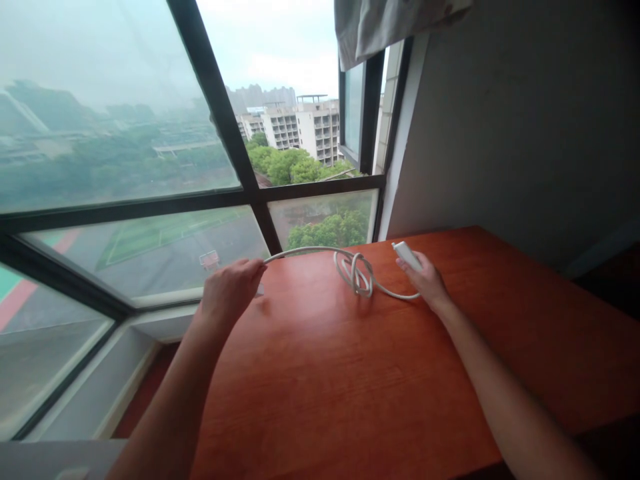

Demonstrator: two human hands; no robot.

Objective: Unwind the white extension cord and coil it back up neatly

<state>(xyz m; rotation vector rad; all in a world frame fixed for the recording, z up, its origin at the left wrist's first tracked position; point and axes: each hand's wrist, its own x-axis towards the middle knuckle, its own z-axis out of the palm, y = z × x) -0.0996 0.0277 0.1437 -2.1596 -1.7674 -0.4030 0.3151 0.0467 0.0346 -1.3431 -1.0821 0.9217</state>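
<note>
A white cable (310, 249) stretches between my two hands above the wooden tabletop (320, 373), with a loose tangle of loops in its middle. My left hand (231, 287) is closed around the cable near the window side. A small pale piece (260, 291) shows just below those fingers, too little of it visible to name. On the right, my right hand (430, 280) grips a white oblong block (408, 256) with a small tip pointing up and left. From the tangle, the cable sags down and runs to this same hand.
Dark-framed windows (255, 196) border the table's far and left sides, and one pane (354, 113) stands open. A pale curtain (395, 27) hangs at the top. A grey wall (500, 133) rises behind the table on the right.
</note>
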